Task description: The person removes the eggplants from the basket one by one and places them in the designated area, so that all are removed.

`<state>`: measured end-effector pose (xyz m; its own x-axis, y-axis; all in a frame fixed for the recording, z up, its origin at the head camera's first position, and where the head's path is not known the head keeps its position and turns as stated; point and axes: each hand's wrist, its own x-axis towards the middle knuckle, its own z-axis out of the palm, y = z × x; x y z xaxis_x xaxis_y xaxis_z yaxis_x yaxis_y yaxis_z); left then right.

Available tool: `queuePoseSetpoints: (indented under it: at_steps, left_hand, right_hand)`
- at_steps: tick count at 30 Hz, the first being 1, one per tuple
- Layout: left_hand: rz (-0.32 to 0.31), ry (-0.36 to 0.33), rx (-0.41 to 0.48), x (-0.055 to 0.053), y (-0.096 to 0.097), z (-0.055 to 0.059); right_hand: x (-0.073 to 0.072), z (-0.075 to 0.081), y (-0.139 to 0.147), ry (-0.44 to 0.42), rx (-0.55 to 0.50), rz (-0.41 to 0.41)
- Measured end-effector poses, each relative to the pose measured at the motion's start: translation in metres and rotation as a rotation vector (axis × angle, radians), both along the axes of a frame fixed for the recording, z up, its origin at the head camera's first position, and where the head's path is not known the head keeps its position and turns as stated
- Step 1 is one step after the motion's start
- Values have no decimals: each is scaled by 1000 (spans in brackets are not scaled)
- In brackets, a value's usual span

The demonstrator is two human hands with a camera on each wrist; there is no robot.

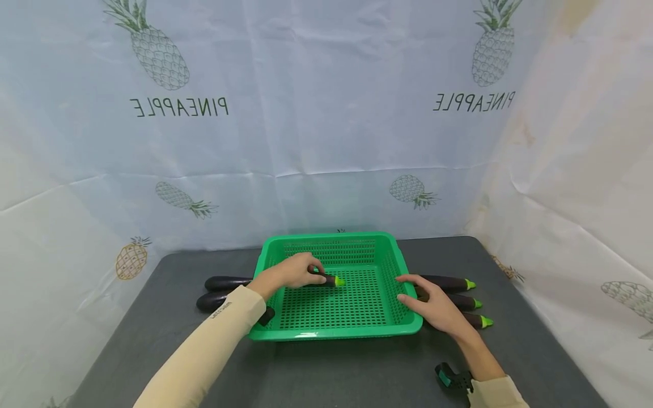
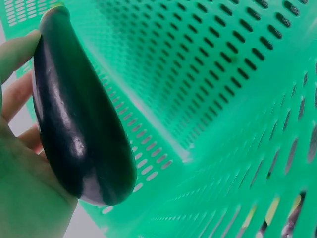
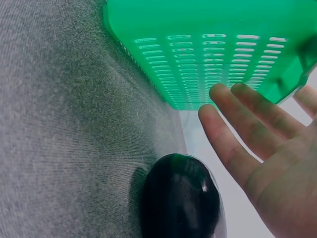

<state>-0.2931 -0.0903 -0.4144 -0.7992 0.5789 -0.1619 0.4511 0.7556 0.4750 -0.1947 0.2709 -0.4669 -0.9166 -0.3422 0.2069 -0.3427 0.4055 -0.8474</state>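
A dark purple eggplant [image 2: 81, 114] with a bright green stem end is held by my left hand [image 1: 293, 272], inside the green plastic basket [image 1: 336, 334]. In the left wrist view the thumb and fingers [image 2: 20, 52] wrap its side, and it hangs near the perforated wall. My right hand [image 1: 433, 303] is at the basket's right rim with its fingers extended; in the right wrist view they lie close to the outer wall, and I cannot tell whether they touch it. Below that hand lies another eggplant [image 3: 181, 198].
Several eggplants [image 1: 461, 302] lie side by side on the dark grey table [image 1: 336, 374], right of the basket. On the left, two more eggplants [image 1: 224, 283] are partly hidden by the left arm and basket. A pineapple-print curtain [image 1: 326, 124] hangs behind.
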Motion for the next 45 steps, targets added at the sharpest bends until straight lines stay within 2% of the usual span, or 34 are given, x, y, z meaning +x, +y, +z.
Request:
queuePoseSetpoints:
  at_steps: [5,16,21,32,40,45]
  left_hand:
    - [-22,11,27,3,-3,12]
    - [-6,25,33,11,-11,37]
    - [-19,49,33,16,-17,47]
    - [-17,112,15,27,-30,60]
    - [-3,149,53,42,-46,71]
    - [27,182,72,50,-60,76]
  right_hand:
    - [-1,-1,1,6,8,-5]
    - [0,0,2,9,16,-14]
    - [0,-1,1,9,16,-14]
    - [0,-2,2,15,19,-20]
    - [0,-1,0,3,15,-14]
    - [0,0,0,6,14,-14]
